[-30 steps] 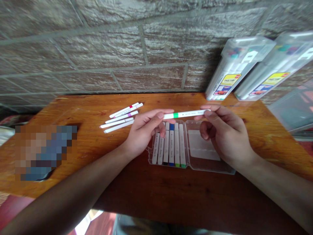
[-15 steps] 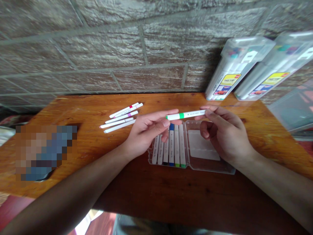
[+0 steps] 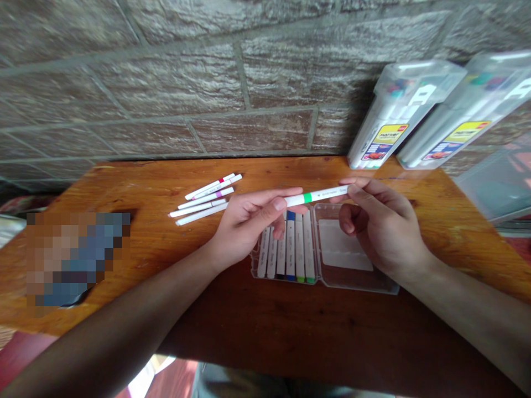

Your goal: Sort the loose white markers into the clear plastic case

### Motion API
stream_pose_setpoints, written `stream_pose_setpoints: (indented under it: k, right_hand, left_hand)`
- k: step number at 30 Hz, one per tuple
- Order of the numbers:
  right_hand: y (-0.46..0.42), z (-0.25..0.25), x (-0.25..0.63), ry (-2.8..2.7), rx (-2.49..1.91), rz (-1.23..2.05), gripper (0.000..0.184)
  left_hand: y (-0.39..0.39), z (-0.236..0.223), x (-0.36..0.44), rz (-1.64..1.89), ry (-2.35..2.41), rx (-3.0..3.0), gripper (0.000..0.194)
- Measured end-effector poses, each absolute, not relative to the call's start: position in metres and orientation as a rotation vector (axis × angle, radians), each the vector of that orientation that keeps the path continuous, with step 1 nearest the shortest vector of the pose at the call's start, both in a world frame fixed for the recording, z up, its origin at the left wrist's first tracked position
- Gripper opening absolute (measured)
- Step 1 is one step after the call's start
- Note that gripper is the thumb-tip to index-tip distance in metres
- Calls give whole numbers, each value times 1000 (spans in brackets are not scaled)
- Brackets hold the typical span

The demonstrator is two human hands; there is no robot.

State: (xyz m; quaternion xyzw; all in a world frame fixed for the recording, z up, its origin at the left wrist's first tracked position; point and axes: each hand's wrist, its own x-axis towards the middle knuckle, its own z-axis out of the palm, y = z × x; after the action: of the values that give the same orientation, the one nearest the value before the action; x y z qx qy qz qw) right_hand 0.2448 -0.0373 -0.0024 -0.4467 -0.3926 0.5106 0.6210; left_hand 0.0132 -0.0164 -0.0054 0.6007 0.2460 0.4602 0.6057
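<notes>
A white marker with a green band is held nearly level between my two hands, above an open clear plastic case. My left hand pinches the marker's capped end between thumb and fingers, covering its tip. At the other end, the thumb and forefinger of my right hand grip the barrel, the remaining fingers curled. Below, several white markers lie side by side in the case's left half, with black, blue and green ends showing. The lid half holds a white label or sheet.
Several loose white markers lie left of my left hand. Two tall clear boxes of markers stand at the back right against the stone-block wall. A blurred-out object sits on the wooden table at left.
My left thumb and fingers have slid over the marker's green tip, which showed before and is now covered. My right hand keeps its hold in almost the same place.
</notes>
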Motion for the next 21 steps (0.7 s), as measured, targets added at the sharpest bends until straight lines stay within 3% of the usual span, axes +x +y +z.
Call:
stream_pose_setpoints:
  k: [13, 21]
  right_hand:
    - [-39, -1, 243, -922, -1017, 1172, 9]
    - [-38, -2, 244, -906, -1044, 1182, 12]
  left_hand:
    - [-17, -7, 14, 1097, 607, 1338, 26]
    - [-20, -3, 15, 1082, 670, 1377, 34]
